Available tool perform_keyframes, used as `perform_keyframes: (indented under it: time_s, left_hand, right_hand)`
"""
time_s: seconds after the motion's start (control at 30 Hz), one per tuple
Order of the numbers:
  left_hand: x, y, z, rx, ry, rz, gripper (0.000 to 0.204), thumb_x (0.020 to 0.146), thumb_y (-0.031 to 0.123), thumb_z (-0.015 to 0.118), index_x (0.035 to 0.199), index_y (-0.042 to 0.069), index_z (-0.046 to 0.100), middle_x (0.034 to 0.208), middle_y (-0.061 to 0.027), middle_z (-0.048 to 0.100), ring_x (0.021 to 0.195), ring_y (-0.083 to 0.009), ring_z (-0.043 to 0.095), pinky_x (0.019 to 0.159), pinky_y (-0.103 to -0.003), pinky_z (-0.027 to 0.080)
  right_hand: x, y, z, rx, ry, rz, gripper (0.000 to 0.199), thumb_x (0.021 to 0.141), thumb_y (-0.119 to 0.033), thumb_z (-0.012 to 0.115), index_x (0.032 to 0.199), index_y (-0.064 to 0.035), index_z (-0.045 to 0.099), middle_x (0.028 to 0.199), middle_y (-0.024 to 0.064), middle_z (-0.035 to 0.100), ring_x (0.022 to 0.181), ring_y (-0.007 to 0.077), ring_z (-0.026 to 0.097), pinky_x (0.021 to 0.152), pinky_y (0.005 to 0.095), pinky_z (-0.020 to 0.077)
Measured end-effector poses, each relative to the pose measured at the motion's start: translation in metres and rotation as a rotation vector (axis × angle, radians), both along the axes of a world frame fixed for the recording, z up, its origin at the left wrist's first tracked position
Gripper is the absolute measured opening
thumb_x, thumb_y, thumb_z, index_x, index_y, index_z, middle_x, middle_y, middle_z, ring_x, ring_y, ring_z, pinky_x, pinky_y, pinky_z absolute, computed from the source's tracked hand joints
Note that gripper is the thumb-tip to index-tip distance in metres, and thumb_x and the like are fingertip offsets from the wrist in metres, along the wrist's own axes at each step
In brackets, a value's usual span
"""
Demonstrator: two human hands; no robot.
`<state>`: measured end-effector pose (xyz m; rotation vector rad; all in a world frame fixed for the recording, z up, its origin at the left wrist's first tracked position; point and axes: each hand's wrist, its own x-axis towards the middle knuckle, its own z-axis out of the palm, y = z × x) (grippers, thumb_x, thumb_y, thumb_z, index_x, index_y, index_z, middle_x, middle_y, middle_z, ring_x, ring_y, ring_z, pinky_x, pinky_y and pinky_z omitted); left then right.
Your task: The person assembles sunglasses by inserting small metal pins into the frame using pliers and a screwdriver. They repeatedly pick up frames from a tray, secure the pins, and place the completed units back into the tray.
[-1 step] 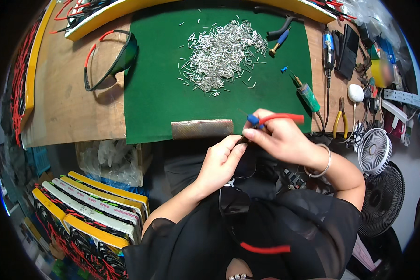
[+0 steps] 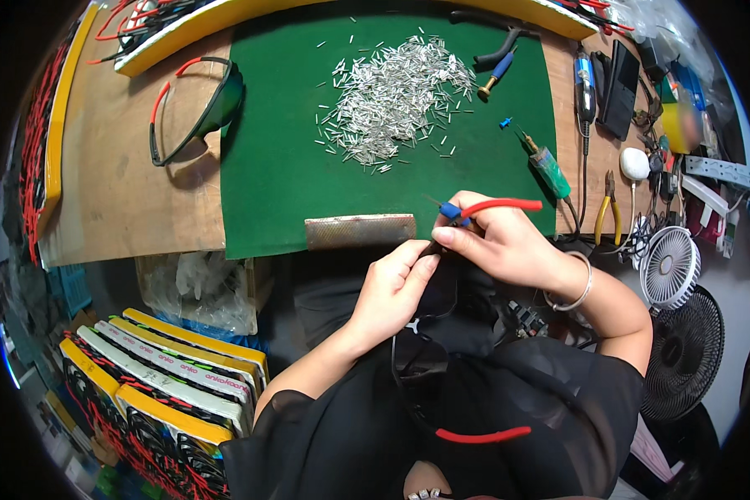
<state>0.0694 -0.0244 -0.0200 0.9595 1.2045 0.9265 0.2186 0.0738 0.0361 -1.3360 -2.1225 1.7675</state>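
The person's right hand [image 2: 508, 246] is closed around a thin red wire with a blue sleeve at its end [image 2: 483, 207]. The red part sticks out to the right over the back of the hand, and the blue end points left, over the front edge of the big green felt mat [image 2: 267, 167]. The left hand [image 2: 392, 287] sits just below and to the left, with its thumb and first finger pinched together. Their tips touch the right hand's fingertips at a small dark thing, but it is too small and shadowed to tell what it is.

Just left of the hands, a flat grey metal bar [image 2: 360, 230] lies along the mat's front edge. Farther up the mat is a loose pile of little silver metal tubes [image 2: 392, 100]. A green-handled soldering iron [image 2: 546, 167] lies at the mat's right side. A pair of safety glasses with a green lens and red arms [image 2: 196, 108] rests on the brown wooden table [image 2: 117, 192] to the left. Yellow-handled pliers [image 2: 608, 212] lie on the right, near a small white fan [image 2: 668, 267]. Yellow trays full of red and black wires [image 2: 167, 383] are stacked low down on the left.
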Motion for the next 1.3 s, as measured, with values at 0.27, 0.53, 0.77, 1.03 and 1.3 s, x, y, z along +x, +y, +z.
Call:
perform_keyframes:
  time_s: [0.27, 0.53, 0.77, 1.03, 1.3]
  left_hand:
    - [0.0, 0.004, -0.003, -0.158, -0.354, -0.01, 0.024, 0.089, 0.011, 0.051, 0.108, -0.002, 0.051, 0.098, -0.006, 0.058, 0.091, -0.0091, 0.053, 0.076, -0.024, 0.044]
    - [-0.013, -0.013, 0.011, -0.712, -0.677, -0.107, 0.035, 0.093, 0.025, 0.041, 0.119, 0.003, 0.037, 0.1, -0.011, 0.057, 0.07, -0.0137, 0.06, 0.066, -0.028, 0.052]
    - [0.002, 0.001, -0.008, -0.724, -0.703, 0.07, 0.033, 0.095, 0.03, 0.037, 0.104, 0.001, 0.05, 0.066, -0.0004, 0.048, 0.044, -0.0022, 0.032, 0.041, -0.016, 0.027]
    - [0.004, 0.009, -0.008, -0.768, -0.757, 0.134, 0.023, 0.093, 0.026, 0.042, 0.09, 0.004, 0.051, 0.062, 0.0012, 0.045, 0.044, -0.0033, 0.031, 0.041, -0.017, 0.025]
    - [0.006, 0.005, -0.011, -0.745, -0.719, 0.173, 0.024, 0.093, 0.028, 0.043, 0.091, 0.005, 0.051, 0.061, 0.0031, 0.044, 0.042, -0.0023, 0.027, 0.039, -0.017, 0.023]
  right_hand:
    - [0.004, 0.0, -0.011, 0.051, 0.054, 0.031, 0.024, 0.078, -0.023, 0.065, 0.082, -0.0006, 0.056, 0.062, 0.0062, 0.052, 0.051, 0.0131, 0.048, 0.048, 0.0269, 0.0391]
    - [-0.013, 0.03, 0.045, 1.161, 0.175, 0.209, 0.019, 0.056, -0.01, 0.062, 0.071, -0.0066, 0.051, 0.057, 0.0036, 0.042, 0.049, 0.02, 0.048, 0.045, 0.0292, 0.0402]
    - [-0.006, 0.031, 0.053, 1.15, 0.229, 0.201, 0.033, 0.064, -0.012, 0.069, 0.094, -0.0004, 0.06, 0.063, 0.0054, 0.049, 0.054, 0.0189, 0.048, 0.048, 0.0283, 0.0373]
    - [0.052, -0.02, 0.002, 0.346, -0.106, 0.052, 0.024, 0.079, -0.006, 0.058, 0.101, 0.0005, 0.056, 0.072, 0.0127, 0.055, 0.063, 0.0277, 0.057, 0.057, 0.0337, 0.0463]
    - [0.032, -0.026, -0.022, 0.394, -0.014, -0.004, 0.019, 0.075, -0.002, 0.06, 0.094, -0.0006, 0.058, 0.07, 0.0114, 0.057, 0.058, 0.0261, 0.056, 0.052, 0.0316, 0.0447]
